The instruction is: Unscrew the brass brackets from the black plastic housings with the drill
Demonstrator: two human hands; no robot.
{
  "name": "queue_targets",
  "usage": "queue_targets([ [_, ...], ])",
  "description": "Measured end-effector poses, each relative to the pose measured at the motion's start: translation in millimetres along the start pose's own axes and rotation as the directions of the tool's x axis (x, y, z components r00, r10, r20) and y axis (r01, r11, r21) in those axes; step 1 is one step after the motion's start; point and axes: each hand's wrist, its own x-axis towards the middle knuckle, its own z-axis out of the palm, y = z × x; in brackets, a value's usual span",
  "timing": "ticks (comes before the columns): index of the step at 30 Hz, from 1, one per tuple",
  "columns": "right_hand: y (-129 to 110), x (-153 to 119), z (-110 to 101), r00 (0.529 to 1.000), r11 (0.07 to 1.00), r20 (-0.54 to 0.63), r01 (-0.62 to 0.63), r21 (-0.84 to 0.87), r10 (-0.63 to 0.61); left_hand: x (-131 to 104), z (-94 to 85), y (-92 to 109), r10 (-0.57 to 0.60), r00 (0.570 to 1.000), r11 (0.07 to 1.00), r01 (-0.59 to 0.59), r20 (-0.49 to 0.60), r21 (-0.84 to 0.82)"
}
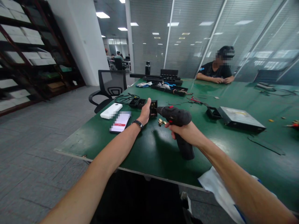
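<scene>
A black cordless drill is in my right hand, its handle slanting down and its tip pointing left. That tip meets or nearly meets the open side of a small black box. Against the box's left side is my left hand, thumb up, steadying it above the green table; its other fingers are mostly hidden. Small brass-coloured pieces lie just below the box. More black boxes stand beyond my left hand.
To the left lie a phone and a white power bank. On the right are a black frame and a silver metal unit. Black trays lie farther back. A person sits across the table.
</scene>
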Motion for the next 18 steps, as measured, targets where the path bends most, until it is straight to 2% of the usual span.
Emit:
queue_targets([
  [10,-8.4,21.5,-5.5,0.982,0.993,0.187,0.032,-0.11,-0.011,1.9,-3.4,10.2,-0.063,0.996,0.959,0.042,-0.068,-0.279],
  [14,-6.8,29.1,-10.9,0.978,0.988,0.207,0.048,-0.146,-0.017,5.7,-5.4,9.3,-0.06,0.996,0.955,0.038,-0.066,-0.293],
  [18,-4.7,31.8,-17.1,0.979,0.99,0.201,0.057,-0.126,-0.03,7.1,-4.3,6.6,-0.024,0.994,0.959,-0.008,-0.108,-0.282],
])
